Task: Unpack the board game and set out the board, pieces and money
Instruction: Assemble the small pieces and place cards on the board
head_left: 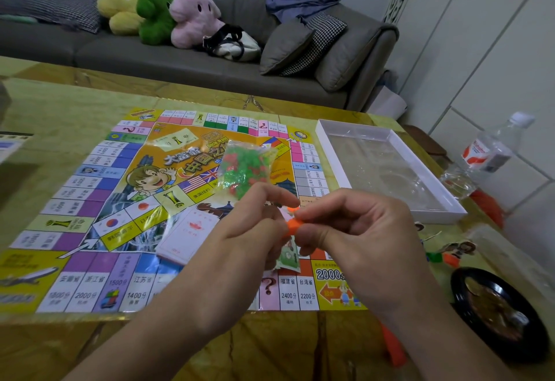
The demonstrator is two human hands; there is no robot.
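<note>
1. The board lies unfolded flat on the table. It looks like thin glossy paper with creases, so it probably slides and tears easily; I would shift it by an edge, not a corner.
2. Both hands meet over the board's near right part. The right hand pinches a small orange piece between thumb and fingertips. The left hand has its fingers curled at the same spot; whether it grips the piece or a card under it, I cannot tell.
3. The piece looks like light, hard plastic, small enough to slip, so a fingertip pinch suits it.
4. A clear bag of green and red bits lies on the board's middle: soft, crinkly, best lifted by its top edge.
5. A card stack rests near it, loose and likely to fan out.
6. The open box sits just right of the board.
7. Hidden: the hands cover the board's squares beneath them, and the piece's shape is blurred. The printed figures at the right are too small to make out.
</note>
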